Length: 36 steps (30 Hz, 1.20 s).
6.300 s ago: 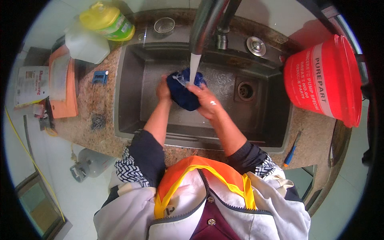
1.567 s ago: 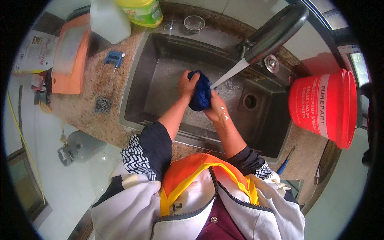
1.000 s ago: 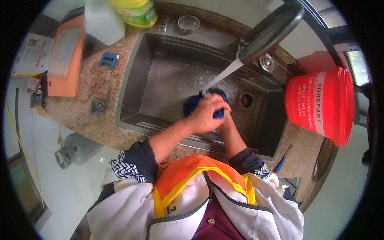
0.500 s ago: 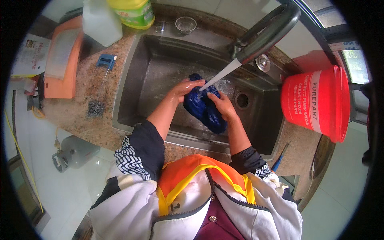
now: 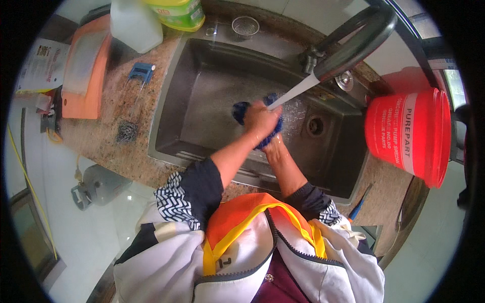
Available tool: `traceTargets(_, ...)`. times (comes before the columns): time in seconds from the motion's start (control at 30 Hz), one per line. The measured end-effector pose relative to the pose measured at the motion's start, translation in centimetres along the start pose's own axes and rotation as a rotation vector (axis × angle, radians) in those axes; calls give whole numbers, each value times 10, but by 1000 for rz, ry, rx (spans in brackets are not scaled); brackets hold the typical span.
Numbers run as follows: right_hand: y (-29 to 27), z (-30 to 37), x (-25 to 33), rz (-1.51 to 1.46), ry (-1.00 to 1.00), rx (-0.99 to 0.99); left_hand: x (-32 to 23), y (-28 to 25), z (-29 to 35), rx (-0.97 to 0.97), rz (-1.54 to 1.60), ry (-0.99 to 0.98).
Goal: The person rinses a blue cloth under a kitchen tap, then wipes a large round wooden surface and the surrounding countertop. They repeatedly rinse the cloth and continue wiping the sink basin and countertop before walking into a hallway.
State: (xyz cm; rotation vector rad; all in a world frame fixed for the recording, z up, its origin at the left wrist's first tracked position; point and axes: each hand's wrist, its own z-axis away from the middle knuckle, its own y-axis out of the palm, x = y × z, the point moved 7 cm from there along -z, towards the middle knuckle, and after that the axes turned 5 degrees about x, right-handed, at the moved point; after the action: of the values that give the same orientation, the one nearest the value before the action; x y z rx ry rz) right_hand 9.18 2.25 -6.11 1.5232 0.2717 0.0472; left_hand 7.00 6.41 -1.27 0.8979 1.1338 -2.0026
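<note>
Dark blue cloth (image 5: 240,112) is bunched in my left hand (image 5: 261,121), curled round it, my right hand (image 5: 274,146) just below, mostly hidden so can't tell its grip, inside the grey sink (image 5: 202,96) under the running faucet (image 5: 356,48).

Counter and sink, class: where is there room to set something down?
Bare: the left part of the sink, between its left wall and blue cloth; the counter between orange board, wire pad and front edge; a patch between bucket and blue-handled tool. Crowded: mid-sink, with left hand, right hand, cloth and water; back left, with jug and bottle.
</note>
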Motion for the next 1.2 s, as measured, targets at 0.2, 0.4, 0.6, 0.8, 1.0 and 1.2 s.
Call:
traceTargets(0.2, -22, 17, 39, 457, -122, -568, 10, 0, -35, 54, -298, 114)
traceTargets(0.4, -28, 4, 37, 402, -38, -350, -19, 7, 27, 34, -277, 127)
traceTargets(0.6, -22, 32, 31, 732, -73, -666, 38, -29, -60, -104, 165, 10)
traceTargets(0.8, -32, 49, 50, 431, 71, -783, 16, 1, 4, 339, 567, 249)
traceTargets(1.0, -41, 25, 38, 445, 63, -440, -53, -11, 69, 430, 207, 456)
traceTargets(1.2, 7, 40, 12, 396, 240, -316, -1, -30, -35, 163, 480, 346)
